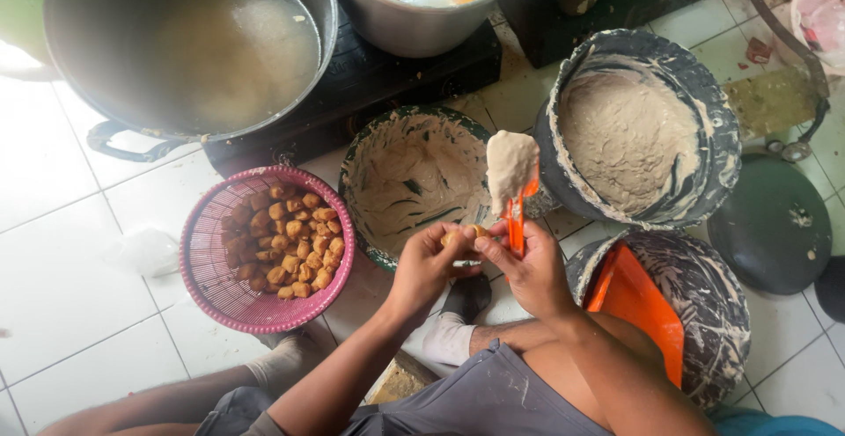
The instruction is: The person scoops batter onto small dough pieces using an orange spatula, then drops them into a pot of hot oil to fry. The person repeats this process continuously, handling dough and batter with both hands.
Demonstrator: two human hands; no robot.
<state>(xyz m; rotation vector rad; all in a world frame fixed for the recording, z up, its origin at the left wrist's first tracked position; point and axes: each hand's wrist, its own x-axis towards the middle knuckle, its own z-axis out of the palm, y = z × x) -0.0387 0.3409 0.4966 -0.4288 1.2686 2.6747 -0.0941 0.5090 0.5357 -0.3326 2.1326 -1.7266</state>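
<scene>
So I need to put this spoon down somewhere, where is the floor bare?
Bare tile lies left of the pink basket, below the big pot. It is crowded between the green bowl, the paste bowl and both hands.

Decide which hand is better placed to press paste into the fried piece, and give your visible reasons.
Probably the right hand: it holds the orange spatula, loaded with pale paste, right beside the fried piece. The left hand is occupied gripping that piece.
</scene>
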